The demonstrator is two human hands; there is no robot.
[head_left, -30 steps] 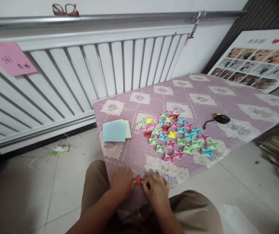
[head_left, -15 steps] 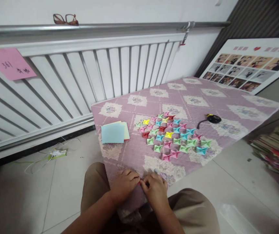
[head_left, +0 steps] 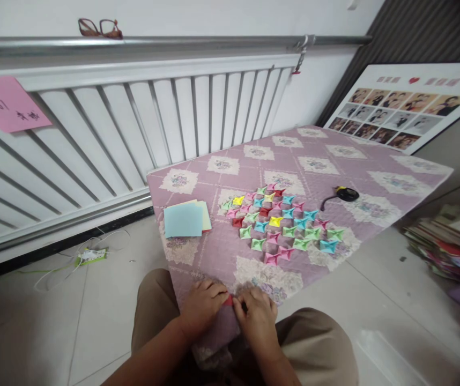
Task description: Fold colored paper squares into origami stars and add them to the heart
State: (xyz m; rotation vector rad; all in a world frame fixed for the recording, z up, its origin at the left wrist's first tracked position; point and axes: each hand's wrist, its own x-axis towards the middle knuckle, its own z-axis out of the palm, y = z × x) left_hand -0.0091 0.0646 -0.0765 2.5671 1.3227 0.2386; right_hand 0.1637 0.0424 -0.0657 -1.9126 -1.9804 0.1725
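Both hands pinched on small red folded paper piece (head_left: 228,301) at near edge of bench (head_left: 415,177): left hand (head_left: 205,306) curled over it, right hand (head_left: 256,316) fingers closed against it. Quilted mauve cloth, floral squares. Beyond: glossy folded paper stars (head_left: 282,225) in rows, flat square paper stack (head_left: 183,220), black cord (head_left: 340,195).

Since a second ago, your left hand (head_left: 203,305) and right hand (head_left: 256,316) have closed in over the red paper piece (head_left: 228,301), which was plainly exposed then; now only a small corner shows between your fingertips at the desk's (head_left: 214,252) near edge.
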